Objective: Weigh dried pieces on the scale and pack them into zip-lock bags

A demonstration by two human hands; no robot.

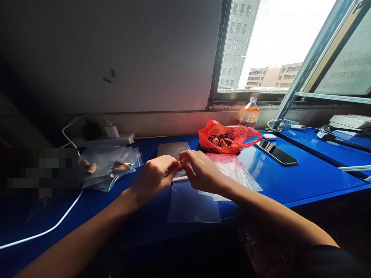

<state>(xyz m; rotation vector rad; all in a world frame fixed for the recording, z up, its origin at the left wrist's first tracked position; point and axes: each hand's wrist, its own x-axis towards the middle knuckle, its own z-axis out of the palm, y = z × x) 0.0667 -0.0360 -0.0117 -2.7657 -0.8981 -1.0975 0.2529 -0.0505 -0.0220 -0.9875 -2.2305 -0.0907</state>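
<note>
My left hand (156,173) and my right hand (201,170) meet over the blue table, fingertips pinched close together. Between them they grip the upper edge of a clear plastic bag (194,204), whose flat lower part shows beneath my wrists; a pale strip crosses it near the top. The fingers partly cover the gripped edge. Behind my hands lies a flat grey slab (171,150). Further back, a red plastic bag (207,139) stands open with dark dried slices (222,140) inside. A stack of clear bags (246,175) lies partly under my right forearm.
Left, filled clear bags (108,170) hold brown pieces, near a power strip (126,139) and a white cable (62,220). A phone (278,151), a white earbud case (269,136) and an orange drink bottle (249,112) are right. Metal bars (290,92) stand beside the window.
</note>
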